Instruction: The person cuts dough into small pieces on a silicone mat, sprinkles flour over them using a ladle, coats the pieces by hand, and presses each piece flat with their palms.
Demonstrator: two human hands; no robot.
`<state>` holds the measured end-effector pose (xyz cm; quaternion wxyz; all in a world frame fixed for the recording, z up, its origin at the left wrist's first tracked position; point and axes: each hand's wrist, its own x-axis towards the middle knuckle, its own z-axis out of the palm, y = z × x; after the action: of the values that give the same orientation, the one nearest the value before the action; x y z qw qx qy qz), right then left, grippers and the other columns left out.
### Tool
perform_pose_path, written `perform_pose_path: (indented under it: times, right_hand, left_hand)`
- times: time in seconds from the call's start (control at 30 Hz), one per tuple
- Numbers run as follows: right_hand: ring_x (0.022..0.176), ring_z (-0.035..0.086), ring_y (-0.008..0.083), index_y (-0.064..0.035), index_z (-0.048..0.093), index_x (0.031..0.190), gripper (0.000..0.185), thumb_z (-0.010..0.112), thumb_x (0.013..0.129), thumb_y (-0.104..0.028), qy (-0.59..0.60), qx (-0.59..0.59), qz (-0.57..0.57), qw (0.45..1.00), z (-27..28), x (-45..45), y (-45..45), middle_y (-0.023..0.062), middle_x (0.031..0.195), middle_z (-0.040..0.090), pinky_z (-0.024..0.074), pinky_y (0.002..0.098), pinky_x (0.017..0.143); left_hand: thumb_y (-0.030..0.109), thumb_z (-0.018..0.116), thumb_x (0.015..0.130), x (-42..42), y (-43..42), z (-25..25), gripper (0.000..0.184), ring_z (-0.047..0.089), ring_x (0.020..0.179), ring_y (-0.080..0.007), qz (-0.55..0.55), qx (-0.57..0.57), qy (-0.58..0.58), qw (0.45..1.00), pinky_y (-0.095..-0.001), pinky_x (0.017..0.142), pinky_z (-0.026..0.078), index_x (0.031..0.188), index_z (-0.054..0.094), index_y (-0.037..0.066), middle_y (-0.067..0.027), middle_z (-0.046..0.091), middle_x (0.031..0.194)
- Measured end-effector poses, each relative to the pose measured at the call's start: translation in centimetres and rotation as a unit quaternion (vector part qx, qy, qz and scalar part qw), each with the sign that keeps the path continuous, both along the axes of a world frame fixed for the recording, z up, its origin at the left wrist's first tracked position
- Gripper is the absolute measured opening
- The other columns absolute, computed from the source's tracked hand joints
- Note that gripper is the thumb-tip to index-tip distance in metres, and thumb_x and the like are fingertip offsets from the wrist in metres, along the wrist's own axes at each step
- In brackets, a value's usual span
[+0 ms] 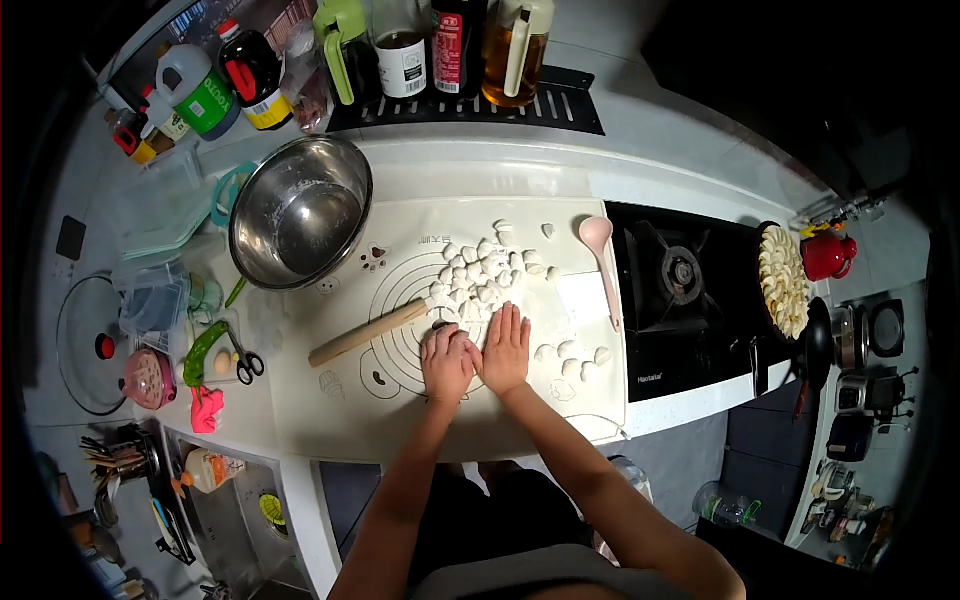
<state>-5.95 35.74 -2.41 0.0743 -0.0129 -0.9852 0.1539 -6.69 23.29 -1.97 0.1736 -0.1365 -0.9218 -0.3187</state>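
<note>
My left hand (448,365) lies palm down on the white dough mat (330,235), its fingers slightly bent over the printed circles. Beside it, thumbs close together, my right hand (507,350) rests flat with fingers stretched out. Whatever is under the palms is hidden. A pile of small floured dough pieces (484,268) sits just beyond my fingertips. Several more dough pieces (571,360) lie to the right of my right hand. A wooden rolling pin (368,333) lies at a slant left of my left hand, its upper end close to the pile.
A steel bowl (301,212) stands at the mat's back left. A pink spoon (598,255) lies along the right edge, beside the black gas stove (690,340). A pan of dumplings (783,280) is farther right. Scissors (247,362) and a green pepper (205,352) are left.
</note>
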Motion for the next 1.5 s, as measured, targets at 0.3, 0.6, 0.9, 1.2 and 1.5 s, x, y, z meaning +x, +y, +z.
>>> perform_pose_path:
  times: [0.3, 0.6, 0.9, 1.2, 1.5]
  right_hand:
    - [0.112, 0.053, 0.0353, -0.002, 0.057, 0.119, 0.038, 0.061, 0.082, -0.012, 0.091, -0.022, -0.035, 0.995, 2.1, 1.3, 6.8, 0.0175, 0.121, 0.057, 0.0397, 0.0479, 0.097]
    - [0.087, 0.057, 0.0306, -0.0059, 0.061, 0.103, 0.038, 0.074, 0.07, -0.02, 0.102, -0.1, -0.036, 0.989, 2.3, -4.6, 1.9, 0.0112, 0.094, 0.061, 0.0454, 0.0415, 0.074]
    - [0.08, 0.057, 0.0288, -0.0073, 0.065, 0.08, 0.025, 0.079, 0.064, -0.02, 0.018, -0.146, -0.041, 0.988, 2.4, 0.0, 4.0, 0.008, 0.08, 0.058, 0.0446, 0.0432, 0.073]
    - [0.129, 0.037, 0.0444, 0.0112, 0.038, 0.134, 0.072, 0.06, 0.087, -0.039, 0.078, 0.014, -0.051, 0.996, 2.4, 0.0, 2.2, 0.0285, 0.14, 0.04, 0.0293, 0.0544, 0.105]
    - [0.14, 0.025, 0.037, 0.0021, 0.034, 0.143, 0.068, 0.045, 0.094, -0.044, -0.019, 0.026, -0.005, 0.999, 0.1, -1.4, 3.2, 0.0178, 0.152, 0.03, 0.0137, 0.0543, 0.114]
  left_hand:
    - [0.009, 0.059, 0.077, -0.7, 0.2, 0.0, 0.022, 0.052, 0.108, -0.0307, 0.004, -0.024, 0.018, 1.0, -0.044, 0.095, 0.04, 0.098, 0.063, 0.009, -0.0073, 0.058, 0.114]
    - [0.008, 0.058, 0.077, -0.7, 0.1, 0.2, 0.022, 0.052, 0.106, -0.0313, 0.0, -0.027, 0.013, 1.0, -0.0448, 0.094, 0.04, 0.099, 0.062, 0.009, -0.0084, 0.058, 0.113]
    - [0.006, 0.056, 0.079, -0.7, 0.1, 0.4, 0.021, 0.053, 0.105, -0.0326, -0.004, -0.019, 0.01, 1.0, -0.0449, 0.094, 0.04, 0.099, 0.062, 0.008, -0.0095, 0.058, 0.112]
    - [0.007, 0.057, 0.078, -0.6, 0.1, 0.3, 0.022, 0.053, 0.106, -0.0326, -0.002, -0.014, -0.004, 1.0, -0.0453, 0.093, 0.04, 0.1, 0.063, 0.008, -0.0093, 0.058, 0.112]
    - [0.013, 0.062, 0.081, -1.3, 0.3, 0.2, 0.028, 0.053, 0.105, -0.0295, -0.003, 0.002, 0.025, 1.0, -0.0434, 0.093, 0.041, 0.109, 0.062, 0.009, -0.0063, 0.058, 0.115]
